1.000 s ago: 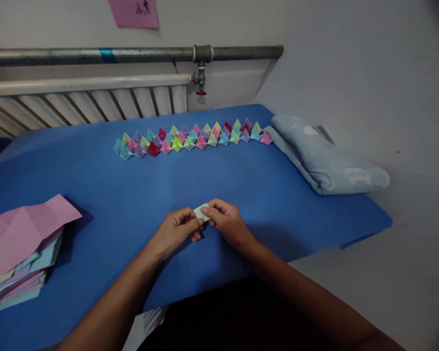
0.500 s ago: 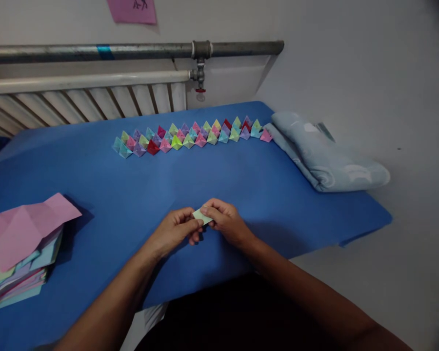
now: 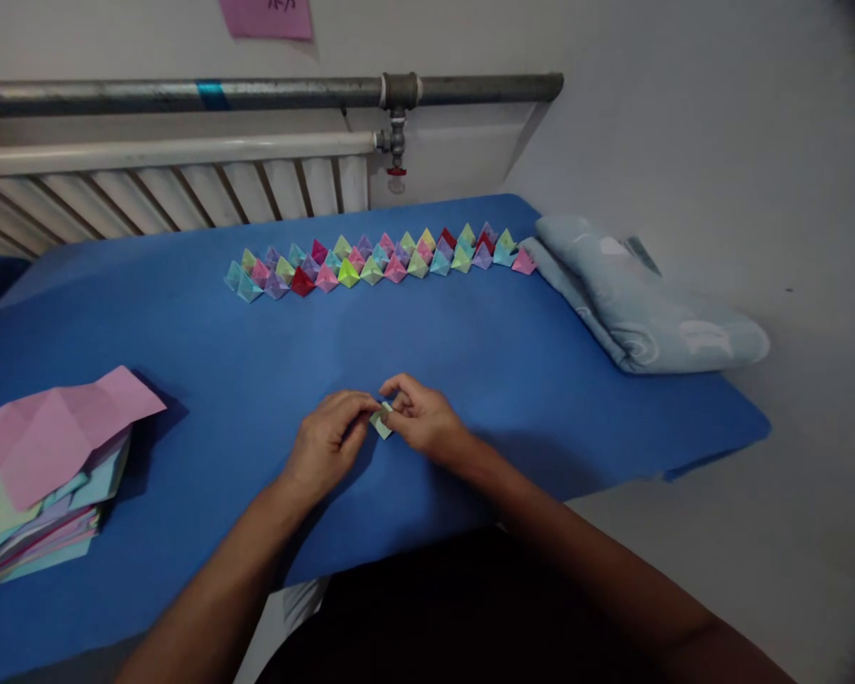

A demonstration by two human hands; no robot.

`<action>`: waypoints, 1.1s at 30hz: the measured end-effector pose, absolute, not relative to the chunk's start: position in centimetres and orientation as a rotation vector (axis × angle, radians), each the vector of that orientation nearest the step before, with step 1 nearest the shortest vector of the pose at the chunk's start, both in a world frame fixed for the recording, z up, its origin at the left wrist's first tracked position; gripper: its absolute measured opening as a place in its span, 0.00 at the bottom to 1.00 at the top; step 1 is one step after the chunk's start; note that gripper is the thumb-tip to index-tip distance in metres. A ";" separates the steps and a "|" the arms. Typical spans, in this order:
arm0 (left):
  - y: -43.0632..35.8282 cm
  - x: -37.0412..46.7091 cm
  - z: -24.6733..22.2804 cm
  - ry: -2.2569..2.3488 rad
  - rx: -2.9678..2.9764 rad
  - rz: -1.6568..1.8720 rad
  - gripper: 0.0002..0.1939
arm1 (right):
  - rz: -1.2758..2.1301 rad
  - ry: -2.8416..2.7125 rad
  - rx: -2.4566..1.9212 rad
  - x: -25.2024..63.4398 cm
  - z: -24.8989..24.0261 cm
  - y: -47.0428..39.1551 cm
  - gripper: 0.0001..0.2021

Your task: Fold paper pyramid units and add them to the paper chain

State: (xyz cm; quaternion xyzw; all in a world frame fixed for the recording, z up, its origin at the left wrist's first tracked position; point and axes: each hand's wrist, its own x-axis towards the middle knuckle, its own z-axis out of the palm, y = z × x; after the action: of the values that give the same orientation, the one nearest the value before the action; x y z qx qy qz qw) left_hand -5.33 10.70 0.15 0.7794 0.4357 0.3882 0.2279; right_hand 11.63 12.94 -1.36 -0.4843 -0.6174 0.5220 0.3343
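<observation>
Green paper [image 3: 383, 427], folded small, is in the middle of the scene, over the near part of the blue cover [image 3: 206, 370], between the two hands.

From the left: a stack [image 3: 57, 546] of coloured sheets lies near the near left edge, and on top of it is a pink sheet [image 3: 61, 432], creased and rising unevenly towards its right end. On the far left, by the wall, is a white radiator [image 3: 185, 149], with a metal pipe [image 3: 128, 96] running above it. A pink note [image 3: 267, 17] is on the wall above the pipe.

Along the far side, little pointed shapes [image 3: 349, 275] in many colours are set close together in a long band, well apart from the hands.

The left hand [image 3: 324, 442] is palm down, its fingertips reaching the paper's far left edge; whether they grip it or only touch it, I cannot tell. The right hand [image 3: 427, 418] comes in from the other side, its thumb over the paper and apparently pinching it, the forefinger raised. The hands are close together, fingertips almost meeting.

I'd judge it to be a small folding or creasing step. The next move seems to call for a steady hold on the right and light, exact fingertip work on the left.

On the far right, a rolled pale blanket [image 3: 662, 318] lies against the wall, just beside the band's right end.
</observation>
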 end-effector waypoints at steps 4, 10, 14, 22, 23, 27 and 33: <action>10.2 -5.7 -0.6 1.160 2.387 0.933 0.15 | 1.255 -1.876 -1.360 11.9 -0.9 13.6 0.08; 9.7 -5.9 -0.7 1.182 2.586 0.745 0.17 | 0.860 -2.119 -1.467 13.3 0.3 12.7 0.06; 9.7 -6.0 -0.7 1.164 2.605 0.727 0.16 | 0.617 -2.254 -1.327 14.2 0.1 11.3 0.08; 10.9 -6.6 -0.5 1.074 2.631 0.663 0.13 | 0.409 -2.500 -1.287 14.5 -0.1 10.1 0.10; 11.1 -6.7 -0.5 1.057 2.628 0.655 0.12 | 0.393 -2.500 -1.297 14.4 -0.1 10.2 0.10; 11.4 -6.9 -0.7 1.023 2.603 0.666 0.12 | 0.332 -2.525 -1.317 14.2 -0.1 10.2 0.11; 11.5 -6.6 -1.0 1.000 2.680 0.697 0.10 | 0.267 -2.593 -1.367 14.0 0.0 10.2 0.10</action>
State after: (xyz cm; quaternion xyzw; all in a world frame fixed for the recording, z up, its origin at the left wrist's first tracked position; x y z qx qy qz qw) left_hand -6.65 11.50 -1.04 0.9059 0.3380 0.2355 0.0987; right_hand 14.01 10.16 0.04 -0.4620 -0.8767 0.0904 0.0990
